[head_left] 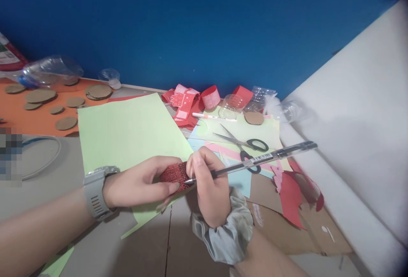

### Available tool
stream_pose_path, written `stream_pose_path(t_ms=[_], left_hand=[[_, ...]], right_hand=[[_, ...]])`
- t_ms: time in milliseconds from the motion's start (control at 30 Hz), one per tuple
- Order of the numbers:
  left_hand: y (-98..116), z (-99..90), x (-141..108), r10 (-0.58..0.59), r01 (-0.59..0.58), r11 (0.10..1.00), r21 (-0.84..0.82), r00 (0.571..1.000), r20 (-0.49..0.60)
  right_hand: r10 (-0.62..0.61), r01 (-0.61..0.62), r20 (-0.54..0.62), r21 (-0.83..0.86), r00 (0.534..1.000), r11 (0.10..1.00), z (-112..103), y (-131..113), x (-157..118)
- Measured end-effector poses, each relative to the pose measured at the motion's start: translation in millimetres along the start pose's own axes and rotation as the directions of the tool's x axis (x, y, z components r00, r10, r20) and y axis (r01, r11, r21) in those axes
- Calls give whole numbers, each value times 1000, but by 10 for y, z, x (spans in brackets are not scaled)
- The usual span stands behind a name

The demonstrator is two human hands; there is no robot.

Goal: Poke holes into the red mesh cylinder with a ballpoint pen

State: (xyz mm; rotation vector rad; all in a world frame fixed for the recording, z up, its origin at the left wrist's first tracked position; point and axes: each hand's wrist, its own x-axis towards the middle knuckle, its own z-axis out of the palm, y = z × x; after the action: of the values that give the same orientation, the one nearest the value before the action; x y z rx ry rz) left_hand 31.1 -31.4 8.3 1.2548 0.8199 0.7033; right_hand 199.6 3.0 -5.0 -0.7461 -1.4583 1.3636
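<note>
My left hand [145, 181], with a grey watch on the wrist, is closed on a small red piece with a dark crosshatched pattern [174, 175]. A clear-barrelled black pen [248, 164] slants up to the right from my right hand [207, 187], which is closed round it. The pen's tip rests at the right part of the red piece, where my right fingers also meet it. What the right fingertips touch is partly hidden. Below the hands lies a light green sheet of paper [127, 132].
Black-handled scissors [239, 142] lie open on coloured papers at right, near a white marker [213, 117]. Red paper cutouts [188, 103] sit by the blue wall. Cardboard discs [40, 96] and a plastic bottle [52, 71] rest on orange paper [19, 120] at left.
</note>
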Motion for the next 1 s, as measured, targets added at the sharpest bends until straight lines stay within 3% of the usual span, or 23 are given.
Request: stream_pose_path(t_ms=[1000], left_hand=[[-46,-10,-27,25,-25,1000,16,1000,8]], right_hand=[[3,-3,0,50,1000,999,6,33,-13]])
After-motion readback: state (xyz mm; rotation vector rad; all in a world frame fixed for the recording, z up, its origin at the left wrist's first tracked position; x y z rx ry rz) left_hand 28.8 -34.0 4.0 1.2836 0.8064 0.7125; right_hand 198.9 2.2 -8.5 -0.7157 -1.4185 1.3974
